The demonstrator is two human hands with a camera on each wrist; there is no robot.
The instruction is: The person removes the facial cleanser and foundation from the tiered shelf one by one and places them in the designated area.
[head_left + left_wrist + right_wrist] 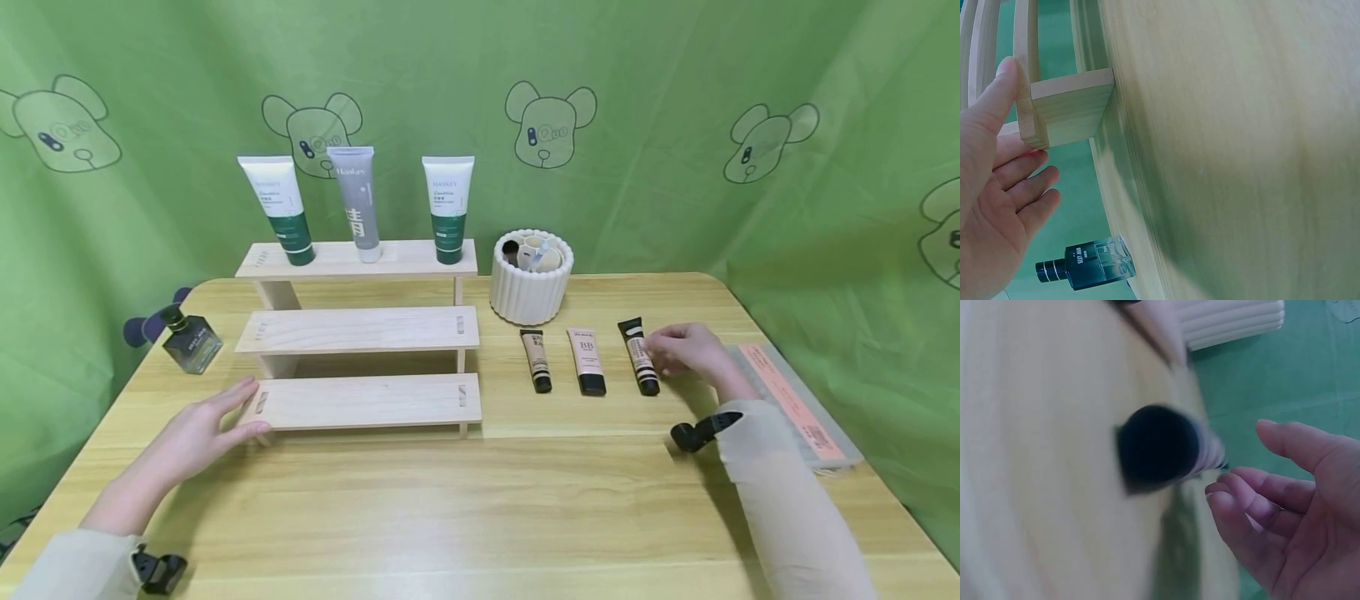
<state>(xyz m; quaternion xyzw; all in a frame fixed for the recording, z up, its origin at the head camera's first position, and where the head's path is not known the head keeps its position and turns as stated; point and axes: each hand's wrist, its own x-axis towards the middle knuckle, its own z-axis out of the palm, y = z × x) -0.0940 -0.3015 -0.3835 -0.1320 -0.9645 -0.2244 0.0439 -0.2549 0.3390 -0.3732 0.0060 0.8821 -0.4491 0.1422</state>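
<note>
Three in a row on the wooden table (517, 508), caps toward the person: a beige tube (536, 360), a pink BB tube (586, 360) and a black-banded tube (639, 357). Lying flat, they probably won't tip, and the gaps look handy for getting fingers around one at a time.

Right hand (693, 352) is at the black-banded tube, the rightmost one. Its wrist view shows the digits spread with a clear gap and nothing pinched between them; honestly can't tell if a fingertip is touching the tube. Coming in from the outer side makes sense to me, since the BB tube sits on the other side.

Left hand (187, 435) has the end of the bottom board of the three-tier wooden rack (360, 404), thumb at the front edge and forefinger round the end, other fingers loosely curled. I'd guess that's for steadying, because the top tier carries a grey Hankey tube (356, 204) and two white-and-green Hankey tubes (448, 208), all standing on their caps. Flat caps make decent feet, but tall tubes could wobble if the rack got bumped. Dark perfume bottle (193, 340) stands left of the rack, white ribbed brush holder (528, 296) right of it.
</note>
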